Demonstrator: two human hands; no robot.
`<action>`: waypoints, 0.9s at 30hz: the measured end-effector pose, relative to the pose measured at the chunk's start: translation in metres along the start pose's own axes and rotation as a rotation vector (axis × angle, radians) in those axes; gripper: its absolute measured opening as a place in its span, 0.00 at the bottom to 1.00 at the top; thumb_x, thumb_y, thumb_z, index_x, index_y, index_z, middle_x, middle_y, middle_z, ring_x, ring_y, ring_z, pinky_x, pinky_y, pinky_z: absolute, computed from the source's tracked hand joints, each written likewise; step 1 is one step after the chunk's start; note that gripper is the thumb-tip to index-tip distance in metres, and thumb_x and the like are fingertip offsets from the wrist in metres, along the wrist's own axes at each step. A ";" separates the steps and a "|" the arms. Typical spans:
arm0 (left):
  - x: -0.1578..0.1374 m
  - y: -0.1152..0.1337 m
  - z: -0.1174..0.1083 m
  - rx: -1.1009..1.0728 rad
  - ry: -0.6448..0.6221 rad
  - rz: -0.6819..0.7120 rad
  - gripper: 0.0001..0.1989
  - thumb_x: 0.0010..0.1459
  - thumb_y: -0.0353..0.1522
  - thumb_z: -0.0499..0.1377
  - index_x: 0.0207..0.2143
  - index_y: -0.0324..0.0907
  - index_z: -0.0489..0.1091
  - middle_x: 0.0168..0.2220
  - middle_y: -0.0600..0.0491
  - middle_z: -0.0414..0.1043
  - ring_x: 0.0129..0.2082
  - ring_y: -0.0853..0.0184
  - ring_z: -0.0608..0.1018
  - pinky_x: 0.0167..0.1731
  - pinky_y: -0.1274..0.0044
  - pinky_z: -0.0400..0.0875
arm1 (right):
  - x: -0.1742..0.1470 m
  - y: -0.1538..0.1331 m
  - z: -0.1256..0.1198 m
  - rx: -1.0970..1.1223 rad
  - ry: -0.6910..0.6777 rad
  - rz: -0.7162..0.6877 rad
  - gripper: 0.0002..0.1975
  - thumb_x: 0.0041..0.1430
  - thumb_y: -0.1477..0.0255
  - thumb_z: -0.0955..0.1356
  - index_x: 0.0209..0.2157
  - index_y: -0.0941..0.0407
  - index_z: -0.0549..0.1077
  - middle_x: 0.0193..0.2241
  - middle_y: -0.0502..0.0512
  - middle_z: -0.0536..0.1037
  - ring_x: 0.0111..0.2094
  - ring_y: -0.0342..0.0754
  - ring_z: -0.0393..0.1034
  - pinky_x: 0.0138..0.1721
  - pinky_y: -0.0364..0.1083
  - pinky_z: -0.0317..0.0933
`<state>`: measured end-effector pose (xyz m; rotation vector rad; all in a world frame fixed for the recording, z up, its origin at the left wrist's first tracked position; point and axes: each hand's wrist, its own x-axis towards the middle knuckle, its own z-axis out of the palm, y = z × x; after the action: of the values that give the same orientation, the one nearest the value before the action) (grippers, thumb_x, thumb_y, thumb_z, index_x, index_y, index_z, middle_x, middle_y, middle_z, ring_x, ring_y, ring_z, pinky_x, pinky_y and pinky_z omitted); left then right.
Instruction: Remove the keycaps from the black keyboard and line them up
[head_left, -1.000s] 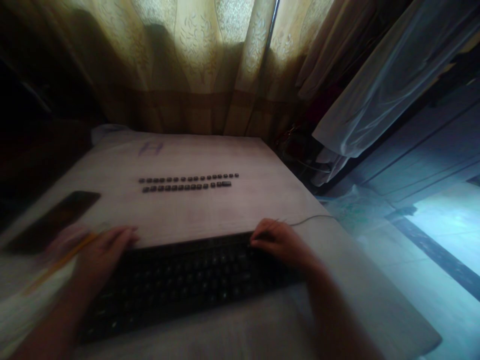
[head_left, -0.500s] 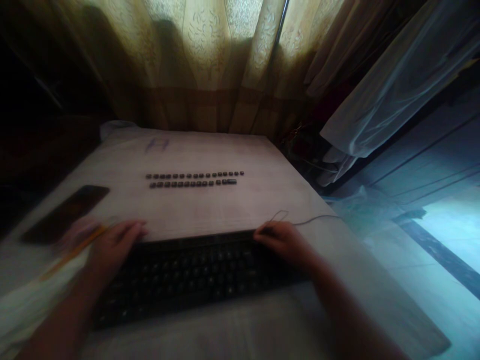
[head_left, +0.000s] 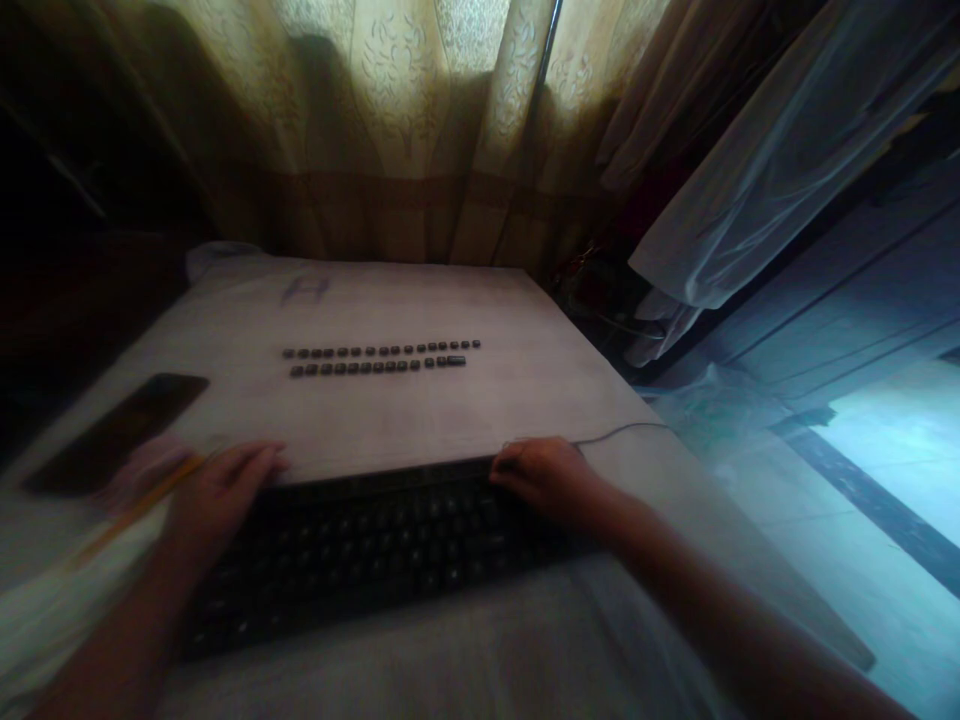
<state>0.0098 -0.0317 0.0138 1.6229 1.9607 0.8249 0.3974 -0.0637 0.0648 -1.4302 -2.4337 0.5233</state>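
Note:
A black keyboard lies slightly tilted across the near part of the table, blurred and dim. At its far left corner rests my left hand, fingers stretched out along the edge, holding nothing that shows. Over the keyboard's far right part is my right hand, with the fingers bent and pressed together. Whatever lies between those fingertips is hidden. Beyond the keyboard, small black keycaps stand in two rows, a far row and a near row, the near one ending in a wider keycap.
A dark phone lies on the left of the pale table, near a pink cloth-like thing and an orange stick-like thing. The keyboard's cable runs to the right edge. A curtain hangs behind.
My right hand has shifted a little left along the keyboard's far edge, its fingers more curled. My left hand stays at the left corner. The whole view has moved slightly.

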 end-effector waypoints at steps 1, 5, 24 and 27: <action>0.000 0.000 0.000 0.002 -0.008 -0.002 0.27 0.50 0.51 0.51 0.42 0.42 0.73 0.35 0.49 0.80 0.41 0.56 0.79 0.51 0.64 0.67 | 0.002 0.000 -0.001 -0.022 -0.013 0.007 0.04 0.57 0.73 0.69 0.31 0.56 0.78 0.28 0.55 0.80 0.30 0.50 0.75 0.35 0.46 0.65; -0.001 0.001 0.000 -0.001 -0.008 0.016 0.25 0.51 0.50 0.51 0.42 0.42 0.72 0.35 0.49 0.80 0.41 0.56 0.79 0.50 0.64 0.67 | -0.002 0.006 0.001 0.130 0.046 0.059 0.04 0.57 0.74 0.69 0.31 0.55 0.77 0.29 0.53 0.80 0.31 0.48 0.74 0.36 0.45 0.65; -0.003 0.008 -0.002 0.001 -0.004 0.028 0.26 0.49 0.50 0.51 0.41 0.43 0.72 0.33 0.50 0.80 0.41 0.55 0.80 0.49 0.66 0.68 | -0.014 0.012 0.022 0.315 0.288 0.147 0.07 0.59 0.70 0.66 0.30 0.55 0.74 0.26 0.51 0.77 0.29 0.47 0.72 0.33 0.44 0.64; -0.003 0.009 -0.003 0.013 -0.019 0.004 0.27 0.49 0.51 0.51 0.41 0.42 0.72 0.34 0.49 0.80 0.42 0.54 0.79 0.51 0.64 0.67 | -0.015 0.015 0.027 0.373 0.321 0.161 0.08 0.59 0.69 0.66 0.29 0.55 0.73 0.25 0.51 0.77 0.28 0.47 0.72 0.32 0.44 0.65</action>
<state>0.0148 -0.0336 0.0222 1.6360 1.9547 0.7974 0.4056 -0.0749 0.0328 -1.4256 -1.8686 0.6813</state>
